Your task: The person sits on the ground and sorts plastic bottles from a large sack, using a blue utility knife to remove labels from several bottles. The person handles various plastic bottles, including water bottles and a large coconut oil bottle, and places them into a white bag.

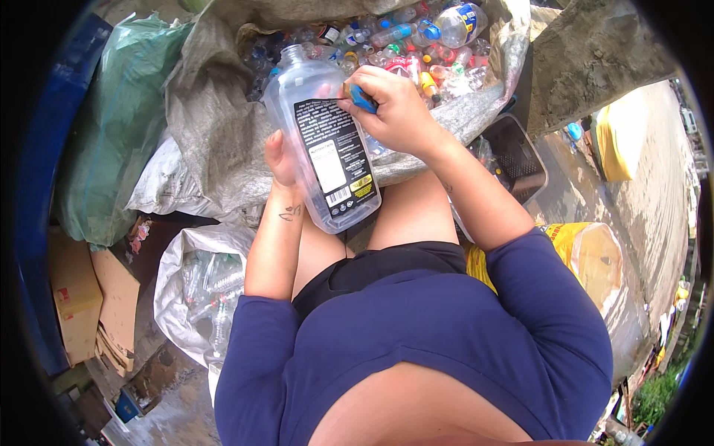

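Observation:
My left hand (284, 161) holds a large clear plastic bottle (281, 106) from its left side and from behind, over my lap. The bottle is tilted, its neck without a cap pointing away from me. A black printed label (340, 161) covers much of its front. At the label's top right corner is my right hand (390, 106), fingers closed around a small tool with a blue handle (362, 97); the kind of tool cannot be told. Beyond the bottle, a big grey woven sack (206, 111) lies wide with many used plastic bottles (393, 34) inside.
A white sack (167, 301) of clear bottles stands at my left, near flattened cardboard (78, 295) and a green sack (122, 128). On my right are a dark plastic crate (538, 167), a yellow sack (563, 234) and a yellow container (613, 139).

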Action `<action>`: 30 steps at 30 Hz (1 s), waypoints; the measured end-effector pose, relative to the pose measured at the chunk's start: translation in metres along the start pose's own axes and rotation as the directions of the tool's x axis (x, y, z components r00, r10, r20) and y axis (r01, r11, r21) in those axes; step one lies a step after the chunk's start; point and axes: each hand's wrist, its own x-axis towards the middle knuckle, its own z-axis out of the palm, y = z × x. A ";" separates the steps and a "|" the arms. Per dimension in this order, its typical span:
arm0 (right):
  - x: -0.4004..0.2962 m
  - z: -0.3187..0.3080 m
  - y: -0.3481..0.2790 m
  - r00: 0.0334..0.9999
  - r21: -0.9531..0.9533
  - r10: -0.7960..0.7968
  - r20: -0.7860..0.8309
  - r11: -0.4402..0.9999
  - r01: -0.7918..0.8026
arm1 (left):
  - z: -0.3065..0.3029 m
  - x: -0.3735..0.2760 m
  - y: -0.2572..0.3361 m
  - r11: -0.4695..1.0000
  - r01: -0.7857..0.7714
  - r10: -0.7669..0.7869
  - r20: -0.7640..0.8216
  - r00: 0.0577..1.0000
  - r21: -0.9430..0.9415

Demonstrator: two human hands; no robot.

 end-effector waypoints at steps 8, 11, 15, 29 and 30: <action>-0.011 -0.006 -0.002 0.986 0.044 -0.138 0.090 0.990 0.135 | -0.002 -0.005 -0.004 0.995 0.054 -0.046 0.096 0.994 -0.083; -0.023 0.000 -0.001 0.940 0.382 0.319 0.124 0.859 -0.342 | 0.001 0.000 0.003 0.964 -0.097 0.071 0.114 0.991 0.246; -0.025 0.008 -0.016 0.697 0.670 0.598 0.395 0.331 -0.664 | -0.011 0.001 0.004 0.791 -0.224 0.205 0.098 0.974 0.570; -0.020 0.004 -0.014 0.700 0.562 0.487 0.522 0.421 -0.712 | -0.002 -0.006 0.020 0.717 -0.268 0.246 0.126 0.961 0.644; -0.020 0.004 -0.014 0.711 0.553 0.479 0.514 0.449 -0.702 | 0.002 -0.006 0.021 0.708 -0.283 0.257 0.137 0.957 0.647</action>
